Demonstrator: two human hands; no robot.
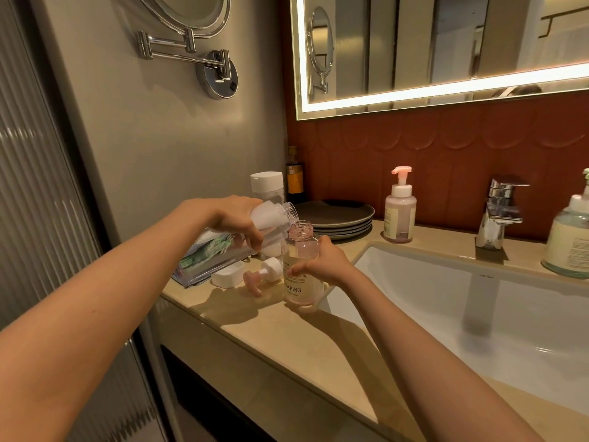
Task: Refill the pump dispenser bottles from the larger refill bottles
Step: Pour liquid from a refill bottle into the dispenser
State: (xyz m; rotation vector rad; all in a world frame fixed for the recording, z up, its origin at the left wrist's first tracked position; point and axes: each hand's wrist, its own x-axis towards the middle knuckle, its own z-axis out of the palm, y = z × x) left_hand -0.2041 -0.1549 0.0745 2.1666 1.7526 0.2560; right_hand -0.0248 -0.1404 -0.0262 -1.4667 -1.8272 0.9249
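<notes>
Head view looks down on a beige vanity counter (287, 333) left of a white sink (478, 314). The left hand (236, 218) grips a clear refill bottle (220, 250) from above, fingers wrapped round its shoulder, and tips it so its open neck sits just above the mouth of a pink-tinted dispenser bottle (299, 282). That bottle stands upright on the counter at the sink's left edge, with the right hand (322, 264) curled round its middle. Its pink pump head (263, 274) lies on its side just to the left, beside a white cap (227, 275). Farther back stand stacked dark plates (338, 218), a second pump dispenser (400, 212) and a chrome faucet (500, 212).
</notes>
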